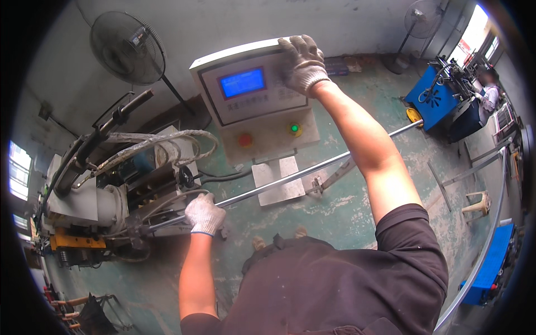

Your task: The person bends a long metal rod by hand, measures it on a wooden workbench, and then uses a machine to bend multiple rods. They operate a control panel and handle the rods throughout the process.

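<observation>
My left hand, in a pale knitted glove, is closed around a long shiny metal tube. The tube slants from the machine head at left up toward the far right. My right hand, also gloved, lies over the upper right corner of a white control box. Its fingers are apart and reach across the top edge; its palm hides part of the panel face. On that face a blue screen is lit. Below sit a red button and a glowing green button.
Hoses and a dark bar rise from the machine at left. Two fans stand by the wall. A person sits at a blue machine at far right. A small stool is on the green floor.
</observation>
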Action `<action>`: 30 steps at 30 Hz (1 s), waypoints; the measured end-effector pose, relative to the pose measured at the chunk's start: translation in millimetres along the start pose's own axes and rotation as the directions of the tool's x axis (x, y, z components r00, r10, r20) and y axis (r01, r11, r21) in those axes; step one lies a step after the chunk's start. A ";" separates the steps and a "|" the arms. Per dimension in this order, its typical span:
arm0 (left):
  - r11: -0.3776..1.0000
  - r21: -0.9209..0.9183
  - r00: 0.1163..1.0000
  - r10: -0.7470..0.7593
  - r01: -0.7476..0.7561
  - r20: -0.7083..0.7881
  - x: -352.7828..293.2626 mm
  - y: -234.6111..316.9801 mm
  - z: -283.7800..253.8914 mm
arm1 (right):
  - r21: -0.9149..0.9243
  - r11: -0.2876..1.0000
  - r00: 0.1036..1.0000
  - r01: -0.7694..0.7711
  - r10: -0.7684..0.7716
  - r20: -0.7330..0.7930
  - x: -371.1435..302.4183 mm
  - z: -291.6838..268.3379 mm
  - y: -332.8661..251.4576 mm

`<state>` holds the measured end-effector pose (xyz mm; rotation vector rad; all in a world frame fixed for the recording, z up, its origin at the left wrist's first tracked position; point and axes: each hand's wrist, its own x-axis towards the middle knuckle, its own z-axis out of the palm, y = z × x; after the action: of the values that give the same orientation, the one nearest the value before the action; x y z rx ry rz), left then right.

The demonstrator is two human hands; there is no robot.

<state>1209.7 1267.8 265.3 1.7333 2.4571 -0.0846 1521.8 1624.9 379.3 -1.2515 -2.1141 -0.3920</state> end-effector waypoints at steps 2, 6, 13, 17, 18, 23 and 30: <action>1.000 0.006 1.000 -0.014 0.014 0.024 0.2 1.3 -3.7 | 0.011 0.999 0.999 0.030 -0.030 0.021 -0.5 -4.5 5.3; 1.000 0.018 1.000 -0.007 0.007 0.012 1.2 0.7 0.0 | 0.038 0.998 0.999 0.047 -0.047 -0.022 -1.5 -7.4 8.5; 1.000 0.030 1.000 -0.005 0.005 -0.011 -0.7 0.2 0.5 | 0.036 0.999 1.000 0.027 -0.028 0.011 -1.0 -10.6 9.7; 1.000 0.017 0.999 -0.024 0.024 0.031 -2.8 6.4 -8.9 | 0.053 0.998 1.000 0.031 -0.031 0.001 -1.6 -9.4 11.8; 0.999 0.026 0.999 -0.025 0.024 0.032 -2.4 8.5 -10.6 | 0.054 0.998 1.000 0.030 -0.029 -0.006 -1.9 -9.5 12.6; 0.999 0.041 1.000 -0.021 0.020 0.005 -1.3 2.8 -2.8 | 0.070 0.997 1.000 0.017 -0.018 0.008 0.4 -16.7 4.9; 1.000 0.007 0.999 0.006 -0.006 -0.046 -1.4 -0.7 3.2 | 0.090 0.988 0.987 0.127 -0.135 0.090 3.3 -20.2 34.5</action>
<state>1209.8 1265.8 262.3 1.7651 2.4863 -0.0524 1558.0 1633.4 394.2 -1.1073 -2.2781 -0.3010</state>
